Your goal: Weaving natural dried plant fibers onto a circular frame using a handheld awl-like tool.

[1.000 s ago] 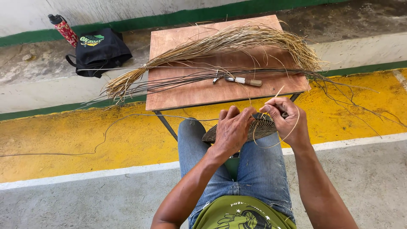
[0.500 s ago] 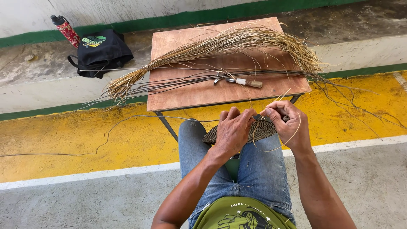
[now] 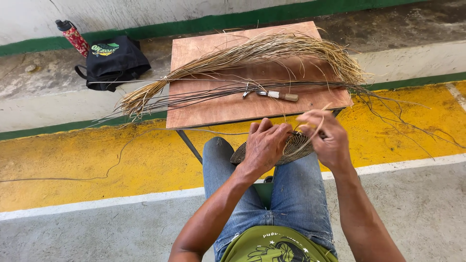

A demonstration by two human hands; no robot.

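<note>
Outdoor weaving spot: painted concrete floor (image 3: 97, 165), straw-laden wooden table (image 3: 218, 106)

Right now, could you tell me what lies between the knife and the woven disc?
In the head view, only bare board separates the knife from the woven disc.

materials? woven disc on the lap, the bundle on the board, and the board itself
Woven disc: looks like coiled plant fibre, matte, dark with pale ribbing. Bundle: dried straw-coloured grass or palm strips, tied near one end. Board: probably plywood, reddish, unvarnished, faint grain.

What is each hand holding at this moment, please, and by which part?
The left hand presses on the woven disc at its near edge; the right hand pinches a pale fibre strand near its end.
</note>
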